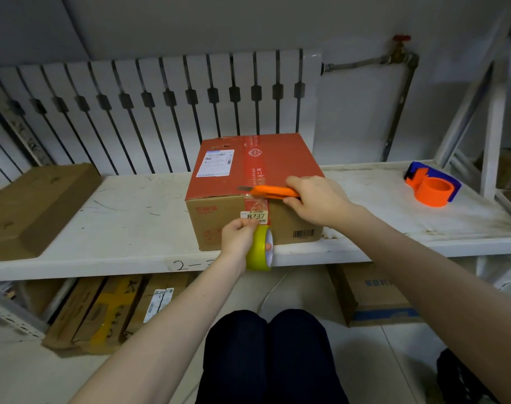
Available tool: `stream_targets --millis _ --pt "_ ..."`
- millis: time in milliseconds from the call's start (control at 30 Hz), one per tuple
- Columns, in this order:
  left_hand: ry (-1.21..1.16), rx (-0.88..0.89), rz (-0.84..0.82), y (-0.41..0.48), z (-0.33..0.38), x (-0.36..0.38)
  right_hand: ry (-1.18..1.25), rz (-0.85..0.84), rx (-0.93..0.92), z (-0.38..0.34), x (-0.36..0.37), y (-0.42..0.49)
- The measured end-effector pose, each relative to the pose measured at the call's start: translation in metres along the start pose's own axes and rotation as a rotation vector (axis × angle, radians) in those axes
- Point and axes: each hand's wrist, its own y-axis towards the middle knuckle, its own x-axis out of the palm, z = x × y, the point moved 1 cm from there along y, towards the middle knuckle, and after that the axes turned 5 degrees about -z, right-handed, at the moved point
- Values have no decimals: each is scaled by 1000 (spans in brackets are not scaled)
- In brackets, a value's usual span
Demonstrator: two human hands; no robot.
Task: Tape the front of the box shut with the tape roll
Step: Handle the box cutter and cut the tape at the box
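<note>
A cardboard box [219,182] with a red top stands on the white shelf [126,217] in the middle of the view. My left hand [237,236] grips a yellow-green tape roll [259,248] against the lower front face of the box, below a white label. A clear strip runs up from the roll over the front top edge. My right hand [318,199] holds an orange utility knife [273,192] flat along that top front edge, its blade pointing left at the strip.
A flat brown carton [35,205] lies on the shelf at the left. An orange and blue tape dispenser [432,188] sits at the right. Several boxes lie on the floor under the shelf. A radiator stands behind. My knees show below.
</note>
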Motion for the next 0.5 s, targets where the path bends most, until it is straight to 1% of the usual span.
stream_targets --millis 267,500 --pt "21 5 54 -8 1 6 -214 -5 -123 -8 -10 -18" --pt "76 -5 54 -12 4 7 -296 -37 -47 -14 -16 -29"
